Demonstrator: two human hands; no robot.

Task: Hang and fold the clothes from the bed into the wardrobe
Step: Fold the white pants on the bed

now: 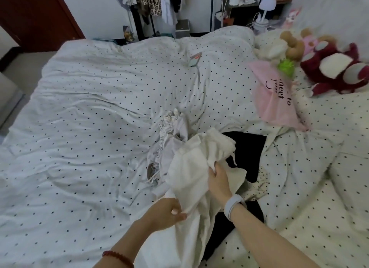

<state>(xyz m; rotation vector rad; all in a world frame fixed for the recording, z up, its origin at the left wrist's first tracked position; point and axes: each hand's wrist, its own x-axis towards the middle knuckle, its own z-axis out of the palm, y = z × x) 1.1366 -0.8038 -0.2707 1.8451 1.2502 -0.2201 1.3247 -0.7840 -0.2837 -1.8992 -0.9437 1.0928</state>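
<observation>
Cream, crumpled cotton garment [191, 168] is gripped by the left hand [169, 212] and right hand [218, 179], picked for sorting. Spreading flat is called for next, beside the black folded cloth [249, 154].

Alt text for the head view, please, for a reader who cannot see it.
Both hands hold a cream garment above a polka-dot duvet: the left hand pinches its lower edge, the right hand has a grip higher up. A black garment and a grey one lie beneath; plush toys sit far right.
</observation>
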